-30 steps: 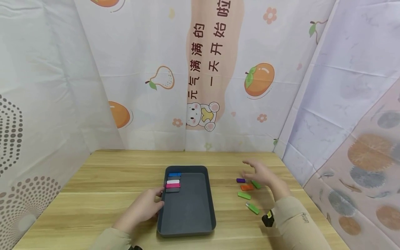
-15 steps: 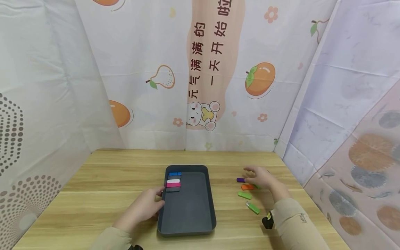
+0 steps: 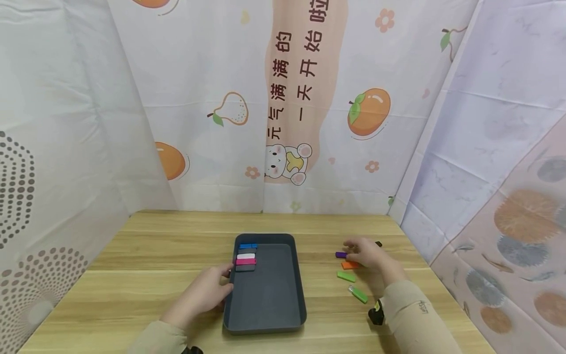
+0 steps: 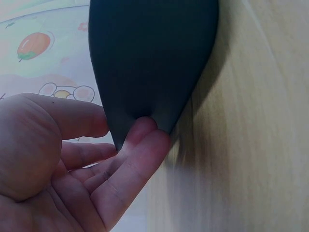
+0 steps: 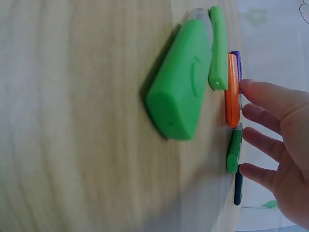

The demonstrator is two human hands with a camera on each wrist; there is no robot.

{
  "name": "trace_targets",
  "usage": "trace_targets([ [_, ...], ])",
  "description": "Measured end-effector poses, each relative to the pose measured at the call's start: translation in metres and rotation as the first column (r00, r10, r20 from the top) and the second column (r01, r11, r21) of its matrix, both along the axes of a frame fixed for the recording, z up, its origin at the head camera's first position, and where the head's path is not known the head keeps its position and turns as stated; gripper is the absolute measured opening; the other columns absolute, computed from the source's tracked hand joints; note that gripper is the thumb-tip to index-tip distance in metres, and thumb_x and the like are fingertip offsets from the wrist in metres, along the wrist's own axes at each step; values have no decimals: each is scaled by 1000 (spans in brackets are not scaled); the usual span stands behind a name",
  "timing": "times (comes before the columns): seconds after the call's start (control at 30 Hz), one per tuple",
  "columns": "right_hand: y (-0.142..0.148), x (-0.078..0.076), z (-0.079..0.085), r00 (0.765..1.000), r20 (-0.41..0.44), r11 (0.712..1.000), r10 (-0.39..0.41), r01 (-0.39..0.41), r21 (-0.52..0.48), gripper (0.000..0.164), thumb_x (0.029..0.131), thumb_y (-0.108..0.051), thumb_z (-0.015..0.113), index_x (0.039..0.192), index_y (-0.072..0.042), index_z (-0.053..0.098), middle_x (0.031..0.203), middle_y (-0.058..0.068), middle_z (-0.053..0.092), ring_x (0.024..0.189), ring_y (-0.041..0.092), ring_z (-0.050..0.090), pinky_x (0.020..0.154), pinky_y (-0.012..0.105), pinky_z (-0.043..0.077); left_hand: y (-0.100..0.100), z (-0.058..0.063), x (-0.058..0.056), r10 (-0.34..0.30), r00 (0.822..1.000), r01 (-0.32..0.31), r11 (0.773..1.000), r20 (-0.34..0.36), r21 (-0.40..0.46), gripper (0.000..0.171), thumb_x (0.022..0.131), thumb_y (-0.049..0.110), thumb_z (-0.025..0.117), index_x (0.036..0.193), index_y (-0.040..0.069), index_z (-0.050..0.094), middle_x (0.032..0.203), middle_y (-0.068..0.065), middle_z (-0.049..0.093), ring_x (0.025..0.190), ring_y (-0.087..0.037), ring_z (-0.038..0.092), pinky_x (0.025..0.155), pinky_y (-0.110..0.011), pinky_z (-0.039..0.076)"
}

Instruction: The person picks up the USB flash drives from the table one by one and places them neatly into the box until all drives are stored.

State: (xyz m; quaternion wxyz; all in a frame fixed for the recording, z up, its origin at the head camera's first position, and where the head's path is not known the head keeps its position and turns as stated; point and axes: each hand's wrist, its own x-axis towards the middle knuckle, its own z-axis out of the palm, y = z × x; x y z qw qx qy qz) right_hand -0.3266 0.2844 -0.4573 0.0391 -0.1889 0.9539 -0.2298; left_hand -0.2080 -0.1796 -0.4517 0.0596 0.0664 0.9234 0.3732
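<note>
The dark grey tray (image 3: 265, 290) lies on the table. My left hand (image 3: 213, 290) rests at its left side, thumb and fingertips touching the rim and outer wall. My right hand (image 3: 368, 253) hovers low over loose sticks that look like USB sticks, its fingers spread and slightly bent. Closest to its thumb are a purple stick (image 3: 341, 255) and an orange stick (image 3: 350, 265). In the right wrist view, a darker green stick (image 5: 234, 151) and a black stick (image 5: 238, 187) lie by its other fingertips. No stick shows between the fingers.
Nearer me lie a light green stick (image 3: 346, 276) and a green stick with a silver end (image 3: 358, 294). A row along the tray's upper left holds blue (image 3: 247, 246), white (image 3: 245, 256), pink (image 3: 245, 261) and grey sticks (image 3: 245, 268). A printed curtain (image 3: 212, 162) hangs behind.
My right hand has come down over the sticks, its fingers drawing closer together. It now covers the darker green stick, and the black one shows beyond it. My left hand stays at the tray.
</note>
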Motion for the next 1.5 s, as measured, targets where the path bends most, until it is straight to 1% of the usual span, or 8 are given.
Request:
trace_targets([
  [0.17, 0, -1, -1, 1000, -16, 1000, -4, 4, 17, 36, 94, -9, 73, 128, 1, 67, 119, 15, 69, 115, 38, 62, 100, 57, 50, 0, 0, 0, -2, 1000, 2, 1000, -3, 3, 50, 92, 4, 70, 140, -6, 56, 121, -16, 68, 105, -26, 64, 98, -59, 50],
  [0.33, -1, -1, -1, 1000, 6, 999, -4, 4, 38, 32, 95, -10, 72, 126, -3, 70, 121, 15, 69, 118, 38, 61, 102, 57, 48, 0, 0, 0, -4, 1000, 4, 1000, 1, 13, 51, 92, 3, 70, 140, -6, 56, 121, -16, 68, 104, -25, 63, 98, -58, 51],
  [0.43, -1, -2, -1, 1000, 10, 999, 0, 0, 43, 31, 95, -9, 72, 126, -3, 70, 119, 14, 69, 116, 37, 62, 101, 56, 49, 0, 0, 0, -4, 1000, 4, 1000, 6, 14, 51, 93, 3, 70, 140, -6, 56, 121, -16, 68, 105, -25, 63, 98, -59, 50],
  [0.63, -2, -2, -2, 1000, 12, 998, 1, -1, 65, 27, 94, -7, 71, 121, -6, 72, 109, 7, 70, 106, 29, 64, 94, 52, 53, 0, 0, 0, -1, 1000, 1, 1000, 9, 11, 50, 92, 3, 70, 140, -5, 56, 120, -16, 68, 103, -25, 63, 97, -58, 51],
  [0.83, -3, -2, -2, 1000, 7, 996, 6, -7, 90, 17, 95, -6, 70, 111, -10, 75, 98, 0, 68, 92, 20, 60, 85, 46, 54, 0, -1, -1, -2, 1000, 2, 1000, 0, 1, 50, 92, 4, 70, 140, -5, 57, 120, -16, 68, 110, -28, 63, 99, -61, 49],
  [0.97, -4, -2, -2, 1000, 7, 996, 0, -1, 87, 17, 94, -6, 71, 110, -9, 76, 103, 3, 70, 96, 22, 62, 86, 47, 55, 0, -2, -1, -5, 1000, 5, 1000, -3, -3, 50, 92, 4, 71, 139, -5, 57, 120, -15, 68, 114, -30, 63, 100, -62, 48],
  [1.17, -4, -2, -2, 999, 31, 997, -32, 29, 77, 18, 94, -8, 72, 111, -8, 76, 109, 7, 71, 107, 29, 64, 94, 52, 53, -1, -2, -1, -7, 1000, 7, 1000, 7, 0, 50, 93, 4, 70, 140, -5, 57, 121, -16, 68, 103, -25, 63, 96, -58, 52],
  [1.5, -3, -3, -2, 999, 29, 996, -23, 20, 87, 13, 95, -8, 71, 107, -10, 76, 101, 2, 70, 95, 19, 62, 87, 47, 54, 0, -2, -1, -9, 1000, 9, 1000, -4, -3, 50, 93, 4, 70, 140, -5, 56, 121, -17, 68, 102, -25, 64, 96, -57, 52],
])
